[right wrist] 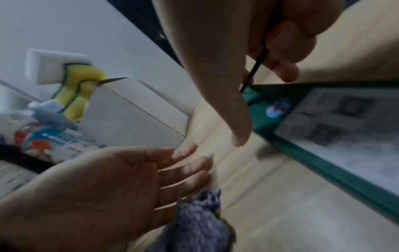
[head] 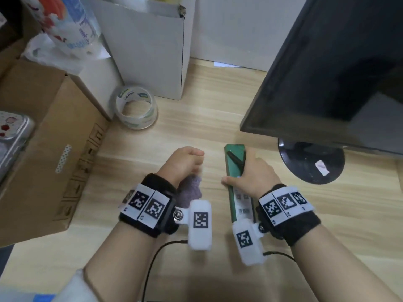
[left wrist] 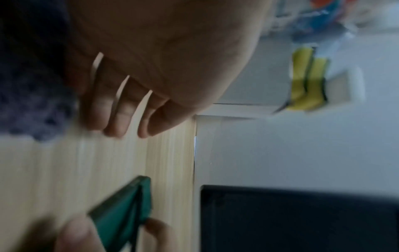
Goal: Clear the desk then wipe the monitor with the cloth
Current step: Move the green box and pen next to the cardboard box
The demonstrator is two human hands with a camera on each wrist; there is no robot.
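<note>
Left of the monitor [head: 322,68], our right hand [head: 253,173] grips a green box [head: 234,153] and pen [head: 236,159]; our left hand [head: 185,164], fingers straight, hovers over the cloth [head: 190,188].

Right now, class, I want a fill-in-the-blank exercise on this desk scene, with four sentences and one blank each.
1. The right hand grips a long ____ box together with a thin black pen.
2. The purple cloth lies beside the ____ hand.
3. The roll of clear tape lies on the ____.
4. The monitor screen is ____.

Missing words: green; left; desk; dark
</note>
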